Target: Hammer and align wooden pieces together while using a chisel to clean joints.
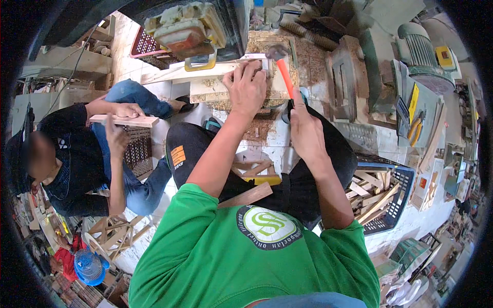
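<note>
My right hand (307,126) is wrapped round the black grip of a hammer (284,74) with an orange shaft. The dark hammer head is raised beside the far right end of a pale wooden strip (205,72). That strip lies across a low, sawdust-strewn wooden work block (203,92) between my knees. With bent, slightly spread fingers, my left hand (245,88) holds the strip near its right end. The spot under those fingers is hidden, and I cannot make out a nail.
At left, a seated co-worker holds a wooden piece (126,120). A machine (192,33) hangs over the block's far side. On the right are a blue crate (403,197) of wood offcuts, pliers (415,131) and a motor (423,51). A wood piece (249,196) lies by my lap.
</note>
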{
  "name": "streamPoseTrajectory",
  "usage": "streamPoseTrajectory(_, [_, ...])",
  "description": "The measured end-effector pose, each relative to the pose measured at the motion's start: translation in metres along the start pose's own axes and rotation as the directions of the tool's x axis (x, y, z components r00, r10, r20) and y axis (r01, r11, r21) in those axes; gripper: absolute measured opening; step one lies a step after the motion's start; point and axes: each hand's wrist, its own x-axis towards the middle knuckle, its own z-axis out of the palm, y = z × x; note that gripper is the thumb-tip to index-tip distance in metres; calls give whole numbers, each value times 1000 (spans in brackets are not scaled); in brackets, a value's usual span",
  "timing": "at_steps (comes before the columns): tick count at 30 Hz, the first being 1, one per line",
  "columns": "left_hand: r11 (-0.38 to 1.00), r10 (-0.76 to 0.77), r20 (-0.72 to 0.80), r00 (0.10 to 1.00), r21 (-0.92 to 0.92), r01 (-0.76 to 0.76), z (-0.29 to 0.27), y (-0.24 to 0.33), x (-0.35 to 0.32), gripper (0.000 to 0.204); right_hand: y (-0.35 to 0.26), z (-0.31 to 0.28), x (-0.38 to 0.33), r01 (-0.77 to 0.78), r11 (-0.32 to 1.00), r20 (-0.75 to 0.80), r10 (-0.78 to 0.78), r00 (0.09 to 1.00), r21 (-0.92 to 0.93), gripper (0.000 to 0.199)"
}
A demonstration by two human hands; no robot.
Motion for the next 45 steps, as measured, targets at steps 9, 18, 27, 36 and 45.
streamPoseTrajectory(9, [1000, 16, -3, 1000, 22, -15, 0, 1, 0, 10, -11, -13, 1, -38, 998, 24, 40, 999, -54, 59])
streamPoseTrajectory(18, [985, 45, 57, 997, -169, -35, -21, -11, -3, 22, -12, -43, -53, -87, 995, -7, 88, 996, 58, 62])
streamPoseTrajectory(27, [994, -50, 204, 978, -80, 68, -61, -26, -33, 17, 28, -54, -289, -338, 941, 7, 338, 941, -33, 33])
streamPoseTrajectory(36, [988, -147, 342, 928, 3, 155, -43, -9, -8, 16, 34, -54, -346, -341, 932, 252, 362, 898, -122, 36])
streamPoseTrajectory(45, [998, 16, 393, 920, 57, -41, -43, -1, -7, 25, 23, -75, -227, -102, 995, 224, 104, 969, -21, 24])
